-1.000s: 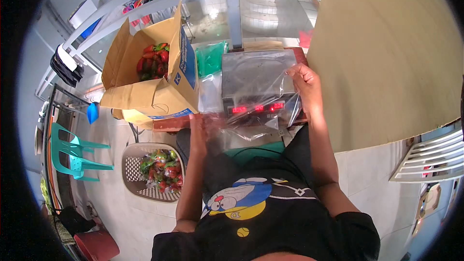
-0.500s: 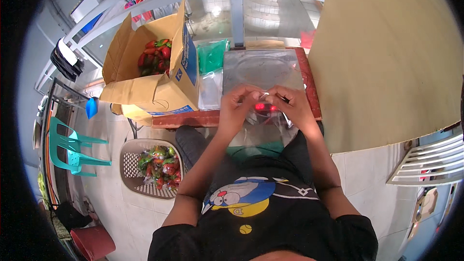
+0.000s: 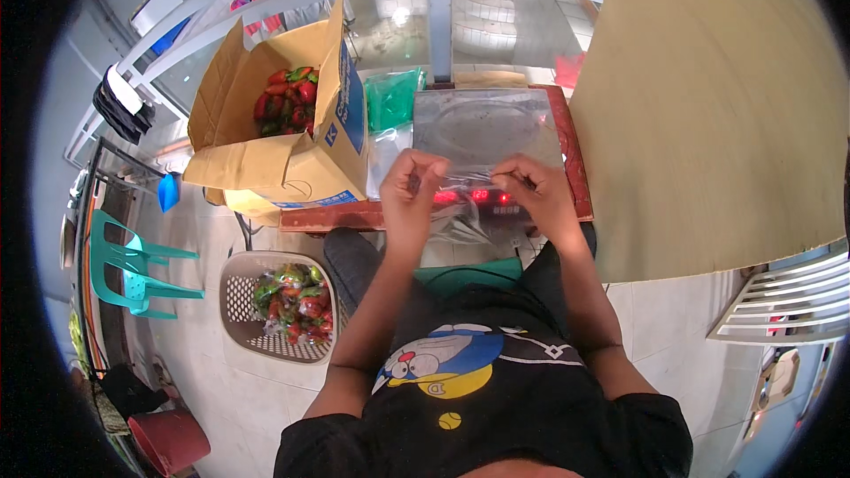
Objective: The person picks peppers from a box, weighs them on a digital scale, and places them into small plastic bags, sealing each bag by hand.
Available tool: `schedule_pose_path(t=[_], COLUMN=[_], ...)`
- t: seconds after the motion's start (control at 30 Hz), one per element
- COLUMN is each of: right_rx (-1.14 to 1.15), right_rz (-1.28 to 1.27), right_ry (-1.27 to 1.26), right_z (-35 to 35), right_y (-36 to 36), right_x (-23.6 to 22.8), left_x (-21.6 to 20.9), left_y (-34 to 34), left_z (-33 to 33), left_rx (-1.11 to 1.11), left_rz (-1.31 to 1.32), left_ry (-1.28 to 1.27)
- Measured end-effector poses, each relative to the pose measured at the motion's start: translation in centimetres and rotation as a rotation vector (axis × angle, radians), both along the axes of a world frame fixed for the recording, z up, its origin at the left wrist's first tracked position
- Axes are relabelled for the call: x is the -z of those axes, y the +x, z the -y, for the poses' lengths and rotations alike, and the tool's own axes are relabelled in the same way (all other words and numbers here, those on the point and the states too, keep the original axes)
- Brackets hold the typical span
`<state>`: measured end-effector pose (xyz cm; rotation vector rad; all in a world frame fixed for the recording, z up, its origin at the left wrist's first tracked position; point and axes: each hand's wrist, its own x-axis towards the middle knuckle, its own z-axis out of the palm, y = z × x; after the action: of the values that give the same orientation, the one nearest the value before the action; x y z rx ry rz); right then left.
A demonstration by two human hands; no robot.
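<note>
Between my two hands stretches a clear plastic bag [image 3: 462, 225], its upper edge pulled taut and its body hanging in front of a digital scale. My left hand [image 3: 409, 196] pinches one end of that edge, and my right hand [image 3: 537, 196] pinches the other. Behind them lies the scale's grey metal plate [image 3: 481, 128], with nothing on it; red lit digits glow through the film. Left of the scale, an open cardboard box [image 3: 252, 168] holds red and green peppers [image 3: 289, 103]. A green plastic bag [image 3: 395, 99] and clear film [image 3: 384, 158] lie between box and scale.
The scale stands on a red-brown table [image 3: 336, 219]. On the floor at left is a beige basket [image 3: 237, 323] of bagged peppers [image 3: 297, 301]. Farther left stand a green chair [image 3: 133, 279] and a red bin [image 3: 170, 443]. A large tan board [image 3: 708, 124] closes off the right side.
My hands have moved apart, the left one leftward, spreading the edge of the clear bag between them. More of the scale's red display shows now.
</note>
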<state>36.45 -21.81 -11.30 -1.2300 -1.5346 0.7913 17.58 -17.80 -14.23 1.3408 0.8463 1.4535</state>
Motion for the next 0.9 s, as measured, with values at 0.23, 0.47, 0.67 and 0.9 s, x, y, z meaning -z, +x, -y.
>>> schedule_pose_path(t=[0.23, 0.47, 0.67, 0.9], right_rx=[0.077, 0.075, 0.143, 0.053], right_rz=[0.181, -0.114, -0.054, -0.116], right_ry=[0.084, -0.091, -0.051, -0.123], right_z=[-0.1, 0.0, -0.3, -0.1], right_y=[0.3, 0.7, 1.2, 1.2], right_x=[-0.3, -0.4, -0.1, -0.6], left_x=[0.9, -1.4, -0.4, 0.0], left_y=[0.4, 0.1, -0.9, -1.8], left_z=[-0.7, -0.6, -1.2, -1.8], left_rx=[-0.077, -0.176, -0.219, -0.344], left_rz=[-0.066, 0.084, 0.016, -0.111], left_ry=[0.133, 0.051, 0.058, 0.177])
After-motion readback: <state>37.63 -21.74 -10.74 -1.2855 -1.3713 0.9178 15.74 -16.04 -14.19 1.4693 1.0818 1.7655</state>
